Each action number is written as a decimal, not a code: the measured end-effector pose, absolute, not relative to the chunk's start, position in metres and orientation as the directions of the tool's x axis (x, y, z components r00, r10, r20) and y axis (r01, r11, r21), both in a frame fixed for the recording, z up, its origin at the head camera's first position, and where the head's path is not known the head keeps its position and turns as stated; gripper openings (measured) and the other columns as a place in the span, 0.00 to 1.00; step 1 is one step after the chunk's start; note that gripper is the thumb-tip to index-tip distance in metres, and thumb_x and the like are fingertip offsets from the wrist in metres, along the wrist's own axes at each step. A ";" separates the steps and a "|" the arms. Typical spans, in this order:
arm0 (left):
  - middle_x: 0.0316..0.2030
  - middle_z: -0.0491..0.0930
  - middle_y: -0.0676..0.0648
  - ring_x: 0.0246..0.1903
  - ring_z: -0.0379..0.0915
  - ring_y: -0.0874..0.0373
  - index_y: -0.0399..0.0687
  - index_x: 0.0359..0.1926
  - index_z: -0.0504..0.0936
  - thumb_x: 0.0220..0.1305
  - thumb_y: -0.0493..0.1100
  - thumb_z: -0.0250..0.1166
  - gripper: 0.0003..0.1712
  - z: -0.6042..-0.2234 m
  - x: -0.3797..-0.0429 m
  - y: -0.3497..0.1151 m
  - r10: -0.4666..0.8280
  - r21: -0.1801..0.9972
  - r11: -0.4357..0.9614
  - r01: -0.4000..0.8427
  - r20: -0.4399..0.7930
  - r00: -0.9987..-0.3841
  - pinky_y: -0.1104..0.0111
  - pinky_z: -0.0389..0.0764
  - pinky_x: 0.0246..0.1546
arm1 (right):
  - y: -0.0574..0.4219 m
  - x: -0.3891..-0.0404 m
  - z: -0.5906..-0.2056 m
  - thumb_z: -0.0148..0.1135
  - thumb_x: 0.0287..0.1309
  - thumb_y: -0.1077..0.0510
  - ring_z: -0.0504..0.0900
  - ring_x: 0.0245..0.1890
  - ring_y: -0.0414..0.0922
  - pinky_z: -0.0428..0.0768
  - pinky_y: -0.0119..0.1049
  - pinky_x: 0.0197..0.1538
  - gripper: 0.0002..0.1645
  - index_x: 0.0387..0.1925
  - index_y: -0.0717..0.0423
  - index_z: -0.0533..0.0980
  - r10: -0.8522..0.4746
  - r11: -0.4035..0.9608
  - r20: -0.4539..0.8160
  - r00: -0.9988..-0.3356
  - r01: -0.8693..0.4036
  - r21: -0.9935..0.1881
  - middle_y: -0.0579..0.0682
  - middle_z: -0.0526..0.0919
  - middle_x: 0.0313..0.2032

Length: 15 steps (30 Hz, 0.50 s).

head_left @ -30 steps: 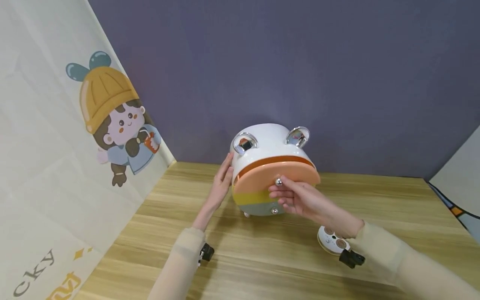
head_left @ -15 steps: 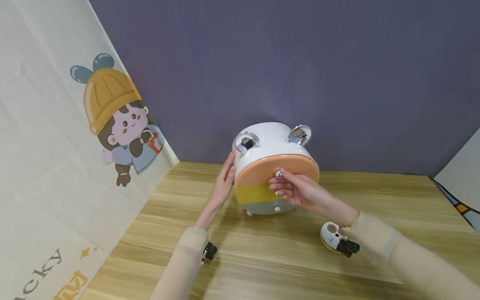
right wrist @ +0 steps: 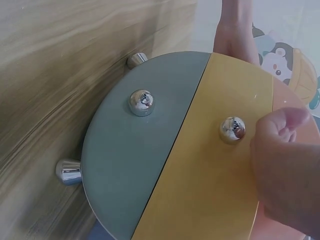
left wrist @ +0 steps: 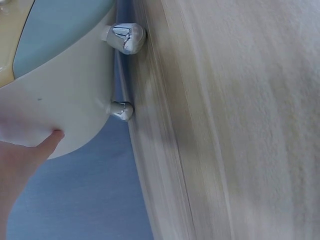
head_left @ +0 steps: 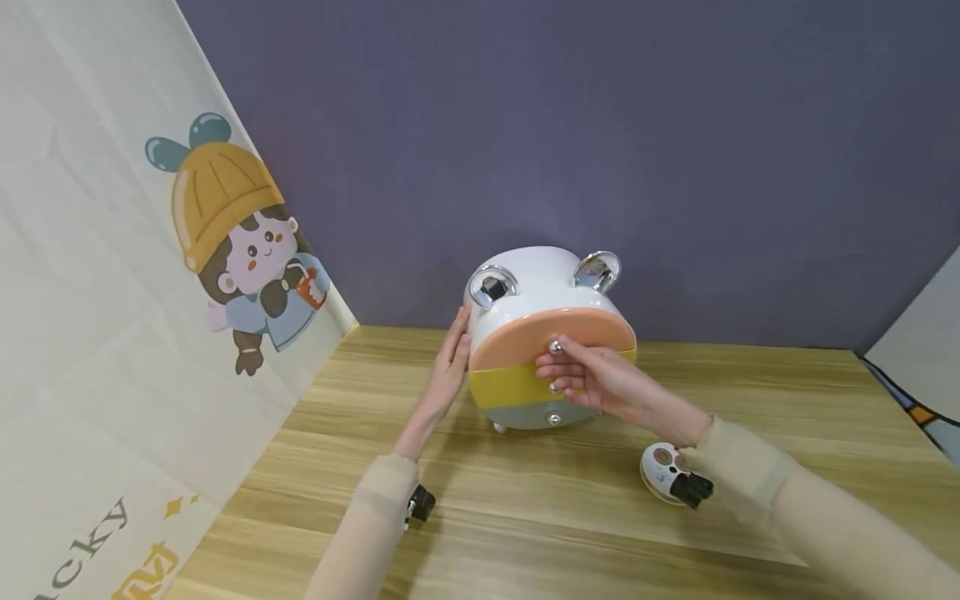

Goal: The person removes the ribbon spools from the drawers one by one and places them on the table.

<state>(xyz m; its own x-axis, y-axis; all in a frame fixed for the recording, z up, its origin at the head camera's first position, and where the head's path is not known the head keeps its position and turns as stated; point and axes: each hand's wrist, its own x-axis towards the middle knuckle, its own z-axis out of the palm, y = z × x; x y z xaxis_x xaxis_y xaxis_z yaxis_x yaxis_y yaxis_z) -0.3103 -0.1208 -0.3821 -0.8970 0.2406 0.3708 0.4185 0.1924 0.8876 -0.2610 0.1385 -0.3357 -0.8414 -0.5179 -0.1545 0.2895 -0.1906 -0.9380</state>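
A round white drawer box (head_left: 536,279) with silver ears stands at the back of the wooden table. Its front has an orange drawer (head_left: 510,337), a yellow drawer (head_left: 502,386) and a grey-green drawer (right wrist: 135,145), all flush with the body. My right hand (head_left: 611,383) pinches the silver knob (head_left: 556,347) of the orange drawer; in the right wrist view the hand hides this knob. Against the box's left side rests my left hand (head_left: 446,371), fingers extended; its thumb presses the white wall in the left wrist view (left wrist: 42,145).
A small white round object with an animal face (head_left: 660,469) lies on the wooden table (head_left: 480,533), close by the right sleeve. A dark purple wall (head_left: 540,125) rises right behind the box. To the left is a pale wall with a cartoon figure (head_left: 240,242).
The orange drawer, standing slightly out one second ago, has moved back into the box with my right hand at its knob. My left hand has stayed on the box's side.
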 end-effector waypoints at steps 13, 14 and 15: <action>0.80 0.40 0.48 0.80 0.35 0.49 0.54 0.79 0.50 0.80 0.45 0.40 0.30 -0.384 -0.309 -0.123 0.265 0.894 0.185 0.408 0.355 -0.897 0.47 0.41 0.80 | 0.148 -0.250 -0.347 0.38 0.76 0.39 0.81 0.29 0.32 0.82 0.20 0.35 0.29 0.41 0.52 0.81 -0.533 -0.102 -0.210 -0.820 0.308 -0.946 0.41 0.89 0.36; 0.80 0.40 0.48 0.80 0.35 0.49 0.53 0.79 0.50 0.80 0.45 0.40 0.30 -0.383 -0.310 -0.123 0.265 0.893 0.182 0.410 0.357 -0.896 0.47 0.41 0.80 | 0.150 -0.249 -0.349 0.38 0.77 0.39 0.81 0.29 0.32 0.82 0.20 0.35 0.29 0.42 0.52 0.81 -0.537 -0.098 -0.216 -0.815 0.315 -0.944 0.41 0.89 0.36; 0.80 0.40 0.48 0.80 0.35 0.49 0.53 0.79 0.50 0.80 0.45 0.41 0.30 -0.382 -0.310 -0.124 0.264 0.892 0.184 0.412 0.359 -0.895 0.47 0.42 0.80 | 0.151 -0.247 -0.352 0.38 0.77 0.40 0.82 0.30 0.32 0.82 0.20 0.36 0.29 0.42 0.52 0.81 -0.541 -0.095 -0.220 -0.812 0.319 -0.943 0.42 0.89 0.36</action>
